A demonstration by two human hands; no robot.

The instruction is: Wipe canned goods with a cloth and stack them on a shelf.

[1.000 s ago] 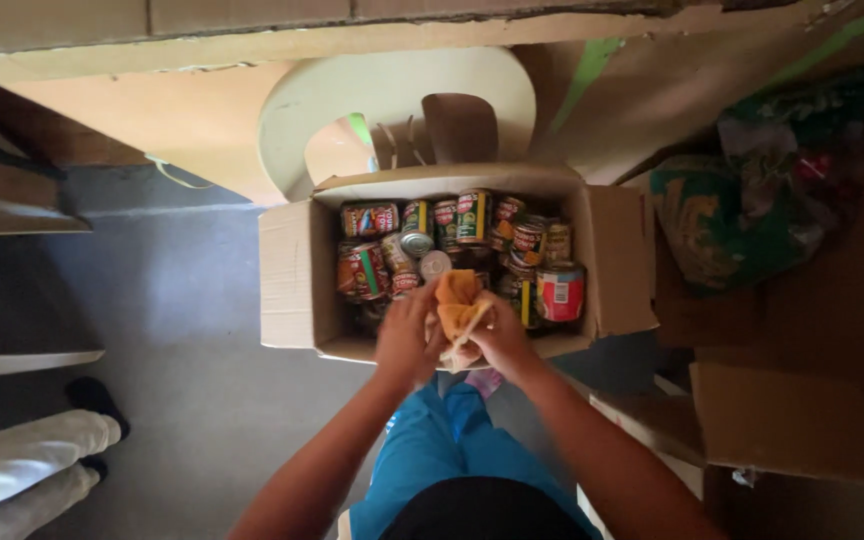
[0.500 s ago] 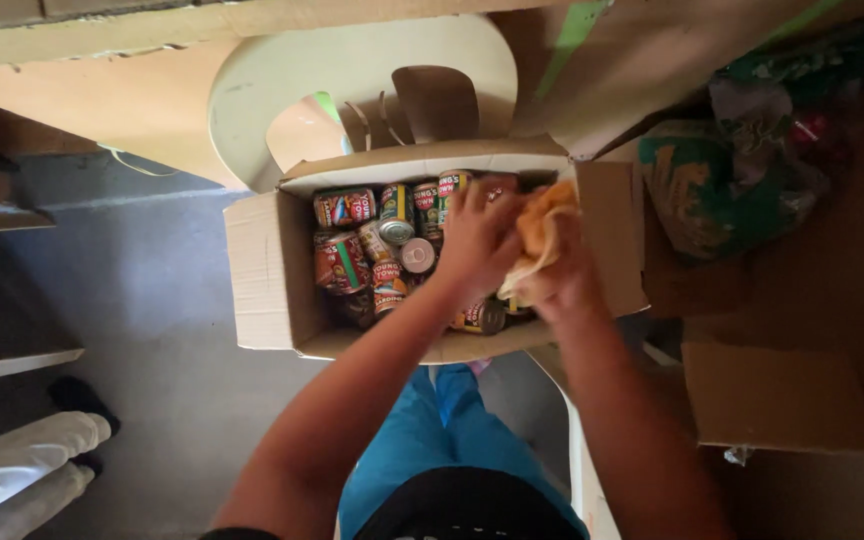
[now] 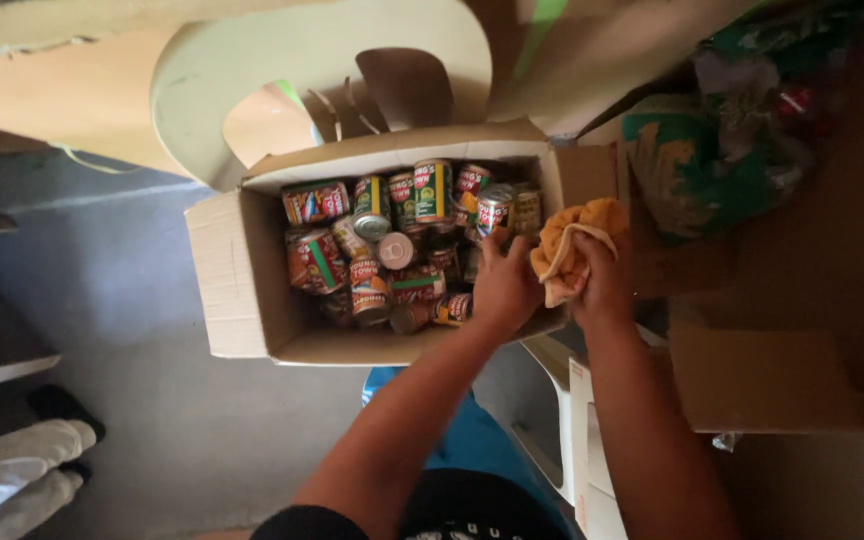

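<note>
Cardboard box [image 3: 242,290]: open-topped, filled with labelled tin cans [image 3: 392,240], some upright, some tipped. Your left hand [image 3: 505,285]: inside the box at its right end, fingers spread on a can [image 3: 493,208] by the right wall. Your right hand [image 3: 604,285]: just outside that wall, fingers closed around a crumpled orange cloth [image 3: 570,245].

An open brown cardboard box [image 3: 242,280] holds round metal cans with red, green and yellow paper labels [image 3: 372,240], some upright along its far wall, others tipped near its front edge. Beside its right flap sits a crumpled green and yellow plastic bag [image 3: 712,160].
</note>
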